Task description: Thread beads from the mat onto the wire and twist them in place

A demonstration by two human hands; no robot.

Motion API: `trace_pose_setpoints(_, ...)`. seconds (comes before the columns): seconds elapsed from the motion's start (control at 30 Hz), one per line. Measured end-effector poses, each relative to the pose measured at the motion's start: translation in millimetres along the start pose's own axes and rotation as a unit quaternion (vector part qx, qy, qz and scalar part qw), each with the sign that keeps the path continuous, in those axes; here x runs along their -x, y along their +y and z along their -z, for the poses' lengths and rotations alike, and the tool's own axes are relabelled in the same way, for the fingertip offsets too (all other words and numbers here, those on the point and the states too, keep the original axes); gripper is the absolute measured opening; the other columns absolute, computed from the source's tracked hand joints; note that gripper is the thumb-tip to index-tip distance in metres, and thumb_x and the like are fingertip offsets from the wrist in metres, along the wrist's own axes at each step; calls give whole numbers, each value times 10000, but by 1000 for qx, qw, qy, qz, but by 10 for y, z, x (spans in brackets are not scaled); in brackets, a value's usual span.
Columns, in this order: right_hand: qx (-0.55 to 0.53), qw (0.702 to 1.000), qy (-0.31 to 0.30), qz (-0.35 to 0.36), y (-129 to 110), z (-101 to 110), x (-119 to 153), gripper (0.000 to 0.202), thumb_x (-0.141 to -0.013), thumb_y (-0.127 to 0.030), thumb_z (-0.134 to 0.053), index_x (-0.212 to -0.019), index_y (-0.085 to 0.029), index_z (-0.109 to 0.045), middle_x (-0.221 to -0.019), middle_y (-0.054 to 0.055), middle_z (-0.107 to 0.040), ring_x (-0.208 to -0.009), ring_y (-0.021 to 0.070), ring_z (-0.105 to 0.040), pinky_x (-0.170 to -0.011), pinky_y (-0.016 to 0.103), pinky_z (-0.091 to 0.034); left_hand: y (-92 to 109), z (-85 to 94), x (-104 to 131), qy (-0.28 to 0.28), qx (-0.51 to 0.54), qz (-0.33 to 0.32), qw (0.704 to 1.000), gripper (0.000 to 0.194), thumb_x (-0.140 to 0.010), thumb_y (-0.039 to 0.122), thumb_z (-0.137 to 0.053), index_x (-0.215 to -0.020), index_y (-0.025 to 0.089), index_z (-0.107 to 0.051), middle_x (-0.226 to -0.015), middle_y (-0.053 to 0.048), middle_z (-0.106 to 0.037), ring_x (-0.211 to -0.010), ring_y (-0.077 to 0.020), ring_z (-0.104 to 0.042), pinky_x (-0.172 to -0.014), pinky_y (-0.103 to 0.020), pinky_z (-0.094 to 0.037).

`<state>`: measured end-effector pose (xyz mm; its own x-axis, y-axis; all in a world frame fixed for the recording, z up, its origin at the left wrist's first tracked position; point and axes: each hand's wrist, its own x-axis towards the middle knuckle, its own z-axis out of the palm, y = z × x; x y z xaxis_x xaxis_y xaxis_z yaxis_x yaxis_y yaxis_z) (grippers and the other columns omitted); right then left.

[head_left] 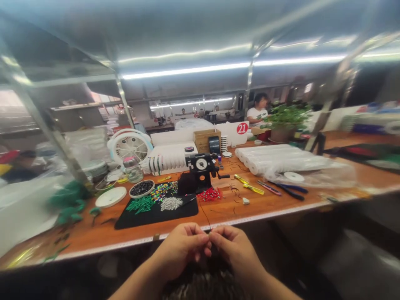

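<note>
Thin dark thread [205, 215]: pinched between my bare left hand [185, 247] and bare right hand [235, 246]; from afar, I judge fingertips meet for fine control.

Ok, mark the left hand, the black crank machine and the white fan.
Left hand [184, 246]: head view, back of the hand.
Black crank machine [201, 165]: head view, round dial.
White fan [130, 148]: head view, front grille.

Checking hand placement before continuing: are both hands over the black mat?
No, the left hand and right hand meet nearer the camera than the black mat.
</note>
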<state>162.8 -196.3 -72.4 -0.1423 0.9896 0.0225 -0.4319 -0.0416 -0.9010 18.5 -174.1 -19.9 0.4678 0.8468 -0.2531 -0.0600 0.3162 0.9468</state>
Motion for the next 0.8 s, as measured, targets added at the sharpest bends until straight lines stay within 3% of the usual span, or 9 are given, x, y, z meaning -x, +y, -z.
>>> trace_pose_setpoints(0.13, 2, 999, 21, -28, 54, -37, -12, 368, -622, -461, -734, -640, -111, -624, -520, 18, -582, -470, 98, -477, -493, 222, -367, -41, 67, 52, 16, 19, -3, 1000, 266, -595, 261, -754, -618, 119, -531, -576, -65, -624, -443, -90, -512, -377, -158, -263)
trace_pose_setpoints(0.3, 19, 999, 44, -23, 53, -66, -14, 388, -615, -485, -728, -681, -113, -640, -576, 33, -616, -508, 117, -510, -519, 237, -389, -152, 142, 90, 35, 65, -30, 997, 261, -632, 197, -734, -833, 124, -584, -591, -34, -614, -490, -107, -549, -380, -148, -306)
trace_pose_setpoints(0.43, 35, 999, 32, -23, 86, -74, -30, 390, -630, -488, -715, -683, -109, -638, -610, 47, -632, -534, 129, -523, -521, 240, -387, -216, 153, 132, 33, 124, -36, 991, 221, -623, 185, -749, -792, 93, -642, -625, -36, -597, -549, -88, -541, -472, -151, -389)
trace_pose_setpoints(0.53, 43, 998, 27, -27, 127, -77, -53, 367, -648, -467, -711, -682, -113, -623, -598, 36, -620, -520, 113, -498, -502, 225, -355, -235, 154, 149, 54, 112, -42, 991, 228, -585, 172, -768, -774, 106, -660, -616, -38, -600, -555, -101, -544, -491, -165, -402)
trace_pose_setpoints(0.67, 30, 998, 31, -44, 159, -102, -70, 373, -620, -456, -735, -625, -120, -574, -484, -27, -508, -438, 58, -372, -436, 190, -249, -259, 152, 147, 116, 18, -125, 985, 176, -651, 271, -745, -670, 121, -656, -591, -3, -541, -418, -40, -412, -392, -155, -295)
trace_pose_setpoints(0.73, 16, 997, 33, -63, 166, -123, -67, 387, -596, -457, -748, -604, -119, -559, -448, -51, -449, -412, 40, -308, -416, 185, -195, -284, 148, 141, 116, 13, -169, 979, 186, -662, 286, -740, -657, 123, -653, -684, -9, -552, -414, -24, -393, -376, -157, -275)
trace_pose_setpoints(0.8, 1, 997, 23, -78, 174, -136, -59, 392, -588, -460, -750, -602, -114, -566, -458, -44, -461, -413, 40, -316, -419, 187, -200, -309, 151, 133, 98, 57, -164, 980, 193, -670, 296, -732, -676, 124, -643, -698, -25, -580, -427, -47, -447, -379, -162, -312)
